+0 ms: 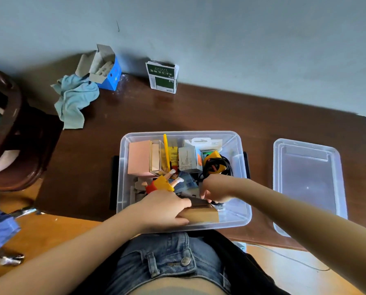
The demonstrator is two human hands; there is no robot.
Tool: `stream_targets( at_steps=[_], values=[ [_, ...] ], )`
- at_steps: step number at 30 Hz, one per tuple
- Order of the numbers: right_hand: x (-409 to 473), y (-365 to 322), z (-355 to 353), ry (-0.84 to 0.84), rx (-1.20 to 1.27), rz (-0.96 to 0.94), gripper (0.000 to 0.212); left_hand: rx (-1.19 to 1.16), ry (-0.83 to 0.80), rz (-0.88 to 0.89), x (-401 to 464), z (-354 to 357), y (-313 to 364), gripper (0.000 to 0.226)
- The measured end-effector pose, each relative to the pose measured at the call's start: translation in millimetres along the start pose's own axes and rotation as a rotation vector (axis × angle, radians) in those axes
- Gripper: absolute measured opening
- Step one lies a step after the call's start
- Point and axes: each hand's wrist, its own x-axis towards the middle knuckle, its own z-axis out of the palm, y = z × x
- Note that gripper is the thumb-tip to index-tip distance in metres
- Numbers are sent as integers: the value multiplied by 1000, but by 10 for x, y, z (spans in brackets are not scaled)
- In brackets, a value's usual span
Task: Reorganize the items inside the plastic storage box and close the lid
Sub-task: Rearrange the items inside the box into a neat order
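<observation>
Mid-sort: left hand [164,207] grips brown cardboard box [201,213] inside storage box [244,211] on table, right hand [215,189] curled among items, grip unclear; lid [307,182] off, lying alongside.

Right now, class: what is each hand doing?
Left hand: grips the brown cardboard box inside the storage box.
Right hand: fingers curled down among the items; grip cannot be told.

One head-worn wide-angle camera looks steeply down and forward, close above the clear plastic storage box [239,218] at lower centre; the dark brown wooden table [135,116] crosses mid-frame, grey wall filling the top.
</observation>
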Motion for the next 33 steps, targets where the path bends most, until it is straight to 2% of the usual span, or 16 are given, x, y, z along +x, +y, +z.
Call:
stream_targets(
  at_steps=[6, 11, 18, 21, 26, 31, 33],
  values=[
    [-8, -26, 24, 60, -36, 41, 38, 105, -25, 31, 59, -47, 57, 26],
    [-54, -3, 34, 100, 97, 101, 33, 150, -86, 19, 105, -107, 74, 26],
    [-132, 50, 89, 170, 247, 186, 32, 294, -72, 42, 197, -125, 111, 26],
    [-131, 21, 94, 180, 245, 200, 30, 253, -110, 50, 219, -123, 126, 24],
    [-193, -9, 15, 190, 211, 222, 25, 32, -213, 46, 216, -140, 58, 32],
    [-308, 8, -68, 424, 168, 343, 19, -83, -338, 26, 211, -159, 20, 43],
    [-339, 21, -106, 562, 152, 446, 26, -51, -368, 2, 210, -144, 41, 44]
  ],
)
